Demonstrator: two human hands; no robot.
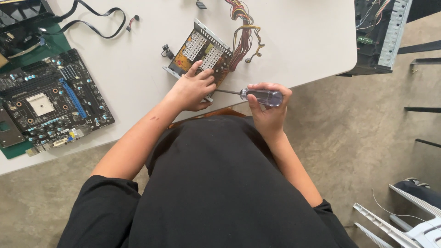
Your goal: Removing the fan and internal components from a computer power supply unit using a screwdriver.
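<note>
Two hands are working: the left hand is pressing the open metal power-supply box, while the right hand, its grip closed round the clear-handled screwdriver, is pointing it leftward at the box.

We cannot see the screwdriver tip, hidden behind the left hand; computer case and black fan run past the top edge.

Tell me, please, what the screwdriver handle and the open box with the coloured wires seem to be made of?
The screwdriver handle, held in the right hand, looks like clear hard plastic with a purple tint: it is see-through and glossy. Its shaft looks like bare steel. The open box under the left hand seems to be thin sheet metal, dull grey, with folded edges and punched holes.
</note>
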